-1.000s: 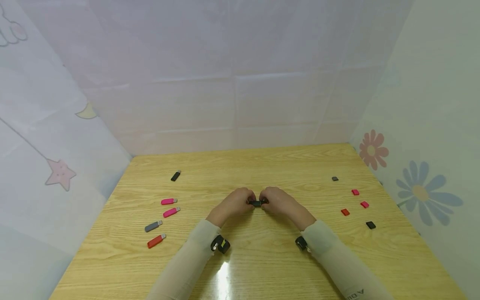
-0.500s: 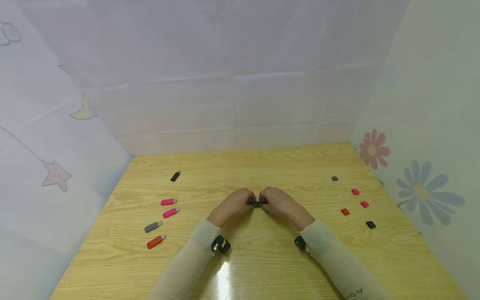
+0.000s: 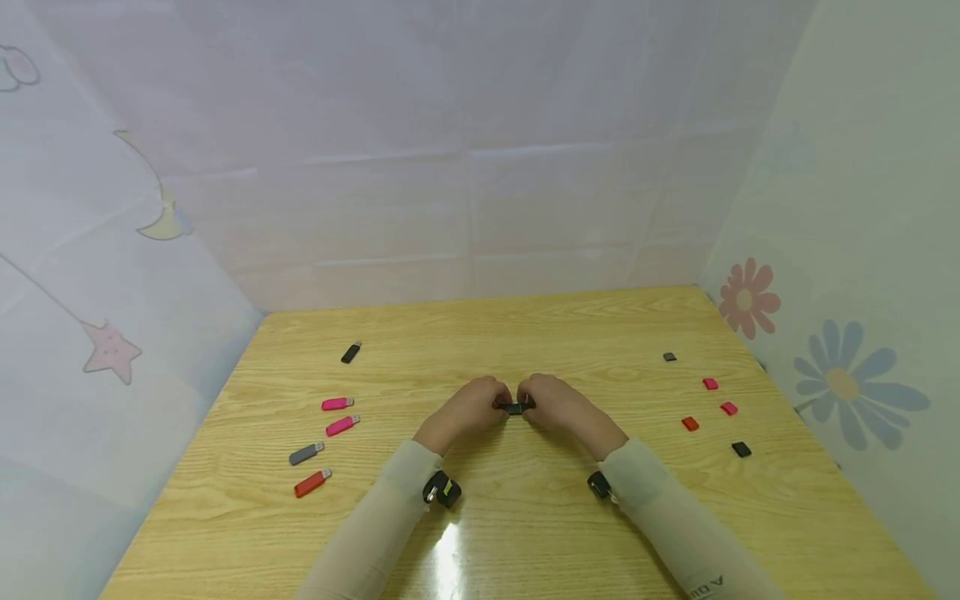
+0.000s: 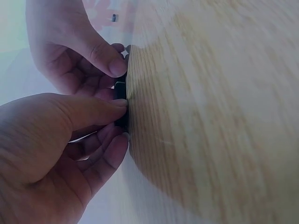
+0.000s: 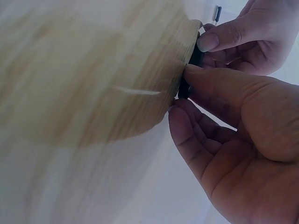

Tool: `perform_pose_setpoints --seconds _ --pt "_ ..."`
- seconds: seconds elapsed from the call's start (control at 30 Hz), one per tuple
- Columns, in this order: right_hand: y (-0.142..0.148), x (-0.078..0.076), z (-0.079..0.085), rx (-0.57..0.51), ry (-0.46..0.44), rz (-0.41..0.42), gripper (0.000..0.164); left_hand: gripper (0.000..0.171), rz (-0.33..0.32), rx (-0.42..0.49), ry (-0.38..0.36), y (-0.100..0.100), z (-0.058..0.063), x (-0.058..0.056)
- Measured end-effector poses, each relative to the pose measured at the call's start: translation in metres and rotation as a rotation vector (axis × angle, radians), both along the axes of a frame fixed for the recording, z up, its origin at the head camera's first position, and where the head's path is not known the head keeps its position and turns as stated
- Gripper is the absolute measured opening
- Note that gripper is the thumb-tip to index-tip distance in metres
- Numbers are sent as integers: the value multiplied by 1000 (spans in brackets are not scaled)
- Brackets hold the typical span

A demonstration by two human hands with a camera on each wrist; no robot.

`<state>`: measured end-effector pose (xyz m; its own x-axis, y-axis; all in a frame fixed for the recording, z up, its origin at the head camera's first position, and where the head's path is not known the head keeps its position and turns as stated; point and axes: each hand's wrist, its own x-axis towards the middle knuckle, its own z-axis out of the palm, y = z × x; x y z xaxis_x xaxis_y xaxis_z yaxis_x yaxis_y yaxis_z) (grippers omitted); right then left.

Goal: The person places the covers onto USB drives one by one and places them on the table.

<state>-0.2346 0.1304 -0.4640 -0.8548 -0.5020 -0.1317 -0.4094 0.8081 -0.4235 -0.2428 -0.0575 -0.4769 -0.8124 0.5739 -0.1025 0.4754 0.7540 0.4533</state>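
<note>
A black USB flash drive (image 3: 513,409) is held low at the tabletop in the head view, between the two hands. My left hand (image 3: 476,404) pinches its left end between thumb and fingers. The right hand (image 3: 553,403) pinches the right end, which looks like its black cap. In the left wrist view a thin pale line crosses the dark drive (image 4: 120,91) between the two thumbs, where cap and body meet. Both thumbs lie on top of it in the right wrist view, hiding much of the drive (image 5: 184,88).
At left on the wooden table (image 3: 480,342) lie uncapped drives: black (image 3: 351,352), pink (image 3: 337,403), another pink (image 3: 342,426), grey (image 3: 306,453), red (image 3: 312,482). Loose caps lie at right: grey (image 3: 670,357), pink (image 3: 710,384), another pink (image 3: 729,408), red (image 3: 690,424), black (image 3: 741,449).
Both hands stay at the same spot with the black flash drive between them. The right wrist shifts very slightly to the left; the other drives and caps stay put.
</note>
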Motion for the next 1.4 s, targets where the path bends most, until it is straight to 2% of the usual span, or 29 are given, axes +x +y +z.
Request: perform_pose_setpoints --seconds 0.3,0.5,0.63,0.87,1.1,1.4 --pt "-1 1 1 20 -19 -9 11 20 -17 -22 15 -1 1 1" --pt "3 1 4 8 -21 -35 20 30 -9 -13 -17 -6 6 3" --pt "10 0 9 13 -25 -80 25 29 1 4 -21 -14 11 4" --pt "35 -1 15 31 2 -130 28 29 27 -23 36 -35 14 1" --pt "58 -4 15 12 18 -134 29 30 48 -19 22 -50 12 -1" --pt "72 -5 13 15 9 -150 30 30 83 -23 28 -66 11 2"
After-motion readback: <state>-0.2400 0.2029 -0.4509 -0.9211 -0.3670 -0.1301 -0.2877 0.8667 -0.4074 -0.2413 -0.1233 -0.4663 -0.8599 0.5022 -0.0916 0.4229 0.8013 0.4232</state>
